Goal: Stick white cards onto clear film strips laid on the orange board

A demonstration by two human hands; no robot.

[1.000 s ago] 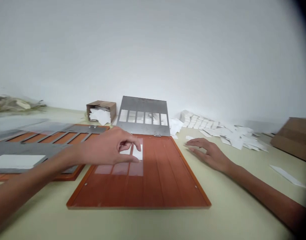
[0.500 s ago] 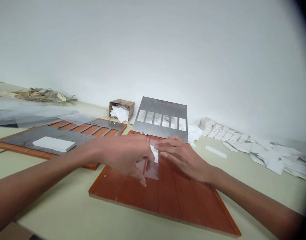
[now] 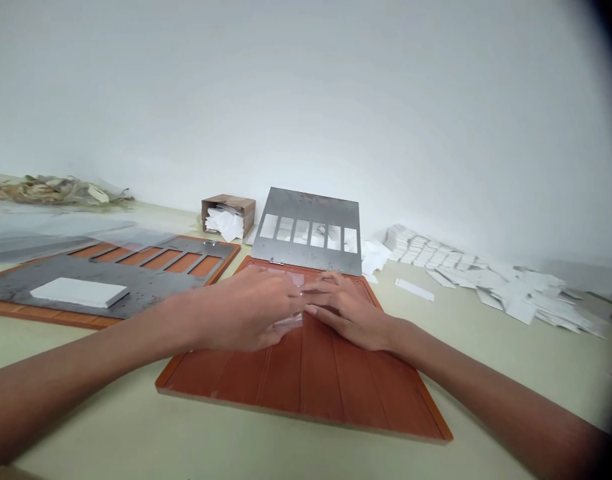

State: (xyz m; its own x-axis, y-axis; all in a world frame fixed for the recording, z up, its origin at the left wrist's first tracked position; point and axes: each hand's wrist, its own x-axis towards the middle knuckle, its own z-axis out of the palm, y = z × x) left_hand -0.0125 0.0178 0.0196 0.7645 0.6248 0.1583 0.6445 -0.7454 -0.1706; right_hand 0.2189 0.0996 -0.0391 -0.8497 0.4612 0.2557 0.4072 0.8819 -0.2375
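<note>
- A red-brown board (image 3: pixel 311 380) lies flat on a pale green tabletop (image 3: pixel 486 333) before me, and both my hands are over its middle.
- My left hand (image 3: pixel 251 310), over the board's left half, has its fingers curled in, the gap narrow; I cannot tell whether they pinch anything.
- My right hand (image 3: pixel 353 313) lies low across the board from its right side, fingers stretched out and slightly spread, the tips meeting those of my left.
- Clear film (image 3: pixel 292 324) lies on the board left of its centre, partly hidden under my left hand and just beside my right fingertips.
- At the board's far edge, a hinged gray plate (image 3: pixel 311 207) with six windows leans up and back.
- Left of the board is a second board (image 3: pixel 61 316), bearing another windowed plate (image 3: pixel 151 287) and a white stack (image 3: pixel 79 293).
- Beyond the board's far left corner sits a cardboard box (image 3: pixel 249 217) holding white paper (image 3: pixel 225 223).
- Right of the board are a white strip (image 3: pixel 415 289), stacked white cards (image 3: pixel 421 250) and scattered ones (image 3: pixel 521 300).
</note>
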